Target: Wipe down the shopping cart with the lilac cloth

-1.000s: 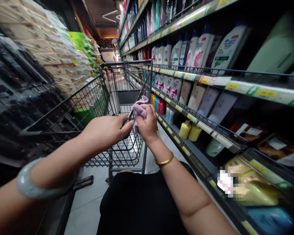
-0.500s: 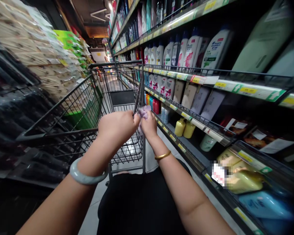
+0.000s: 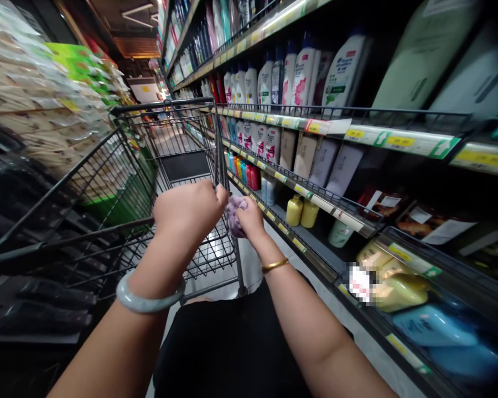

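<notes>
And the left hand [image 3: 188, 213] has curled in tighter now: a second ago it reached forward with thumb and finger pinching the bar, and here it's a rounded fist at the near right edge of the shopping cart [image 3: 166, 103]. Its fingers are turned away, so I can't tell whether they grip the metal. The right hand [image 3: 251, 218] has dropped lower and pinches the purple cloth [image 3: 234, 219], which sits bunched just beside that same edge; contact with the cart isn't clear from here. So the handling, I'd judge, has shifted down along that edge, cloth firmly in hand. Look at the textures: the cloth soft, crumpled and thickly folded; the cart all thin, dark wire lattice with a flat dark panel [image 3: 186, 166] at its far end. On the wrists, a smooth, thick pale bangle [image 3: 149, 303] on the left and a slim gold bracelet [image 3: 274, 266] on the right. Along the right side, glossy, upright white bottles [image 3: 302, 77] stand behind a wire rail, and squat, round-shouldered yellow bottles [image 3: 294, 210] sit below.
</notes>
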